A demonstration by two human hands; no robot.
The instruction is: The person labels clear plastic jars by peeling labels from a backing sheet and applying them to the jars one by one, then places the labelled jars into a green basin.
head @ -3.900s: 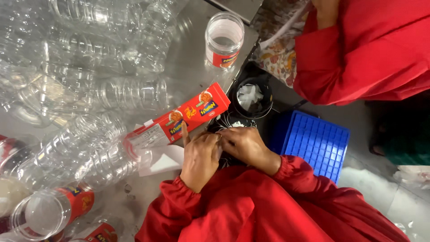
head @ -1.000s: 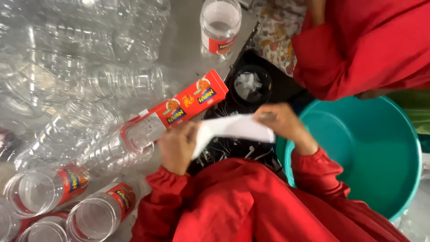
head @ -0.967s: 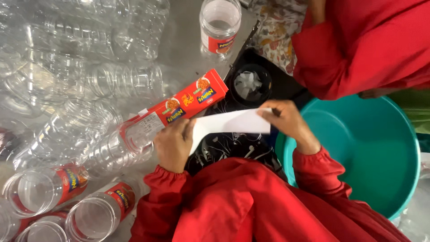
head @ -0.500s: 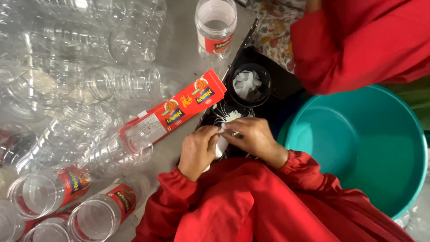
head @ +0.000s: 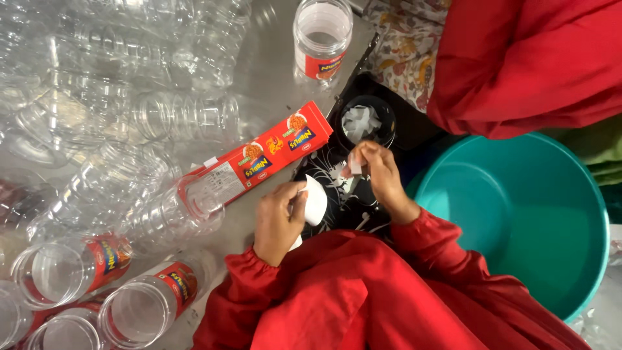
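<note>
A grey table (head: 272, 91) is covered at its left with clear empty jars (head: 129, 129), several lying on their sides. At the right, below the table edge, a teal basin (head: 538, 220) is seen, with a second person's red sleeve (head: 518, 58) above it. A long red label (head: 259, 162) is stretched on the table; its long axis runs from lower left to upper right, from a lying jar toward a black cup (head: 368, 122) that holds white scraps. A labelled jar (head: 322, 39) stands upright at the top.

Both hands are held over a dark patterned cloth (head: 334, 194) in front of the red-clad lap. A white curved strip (head: 315, 201) is pinched in the closed left hand (head: 277, 220), just below the label's near edge. A small pale scrap (head: 355, 165) is gripped between the fingertips of the right hand (head: 382, 178), just below the cup. The label lies up and left of both hands, and the left hand is nearer to it; the right hand is nearer to the cup.
</note>
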